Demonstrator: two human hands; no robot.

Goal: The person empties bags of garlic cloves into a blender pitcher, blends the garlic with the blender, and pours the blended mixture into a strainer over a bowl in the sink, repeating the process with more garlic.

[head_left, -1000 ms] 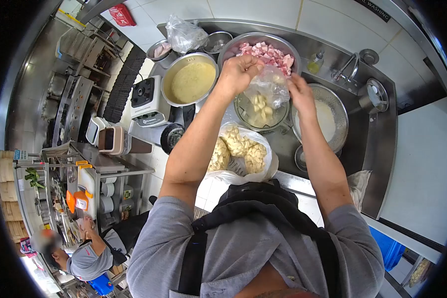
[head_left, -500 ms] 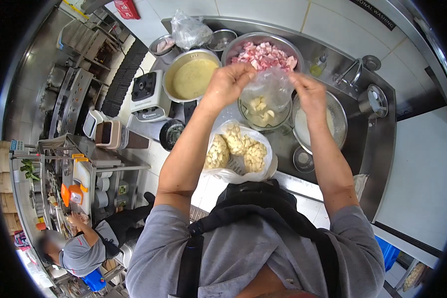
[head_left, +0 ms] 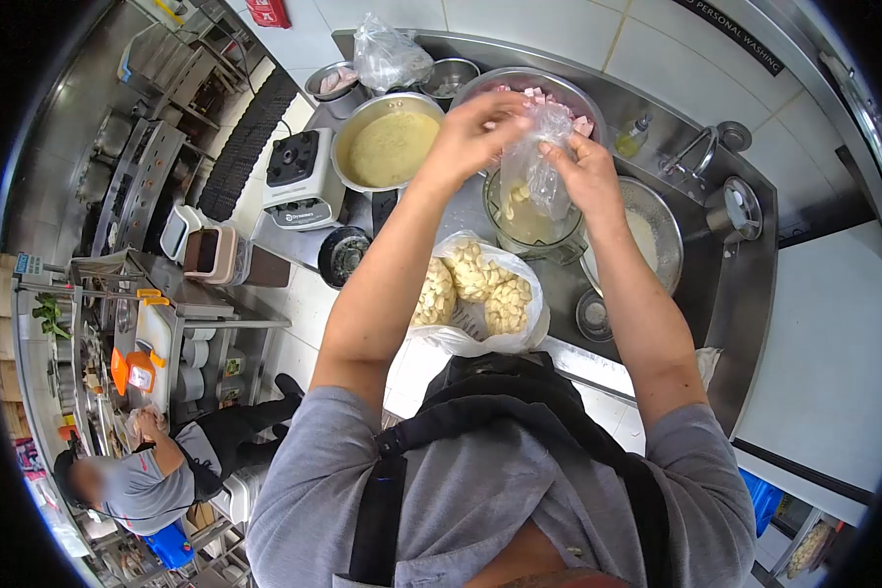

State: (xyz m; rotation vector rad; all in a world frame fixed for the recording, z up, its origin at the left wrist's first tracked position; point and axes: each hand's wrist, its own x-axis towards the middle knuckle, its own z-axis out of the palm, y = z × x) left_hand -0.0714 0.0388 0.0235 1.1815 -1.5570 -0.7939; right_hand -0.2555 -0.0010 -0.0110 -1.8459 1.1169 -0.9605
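At the lower left, a co-worker point(head_left: 157, 485) is leaning over a counter, hands together. At the top left, a red box point(head_left: 268, 12) is showing white marks too small to read. Right of it, a white blender base point(head_left: 302, 186) is standing on the steel counter, bearing a brand that seems to begin "Dy". A black pan point(head_left: 344, 257) is sitting just beside it, and a pot point(head_left: 337, 147) is holding pale yellow liquid. Near the centre, a white bag point(head_left: 536, 328) is holding packs of pale cloves point(head_left: 475, 274); its printing is too creased to read.

Above it, the left hand point(head_left: 478, 137) is hovering with fingers bent beside the top of a clear bag point(head_left: 549, 147); blur is hiding whether it is gripping. The clear bag is hanging, upper centre, over a glass jug point(head_left: 524, 251) of cloudy liquid, with a few cloves showing low in or behind its film. The right hand point(head_left: 586, 171) is pinching the bag's right side between thumb and fingers.

Behind, a bowl point(head_left: 490, 86) is holding pink chunks. Rightward, a wide bowl point(head_left: 670, 255) is holding white liquid. At the upper right, a black sign point(head_left: 730, 34) is reading "PERSONAL WASHING".
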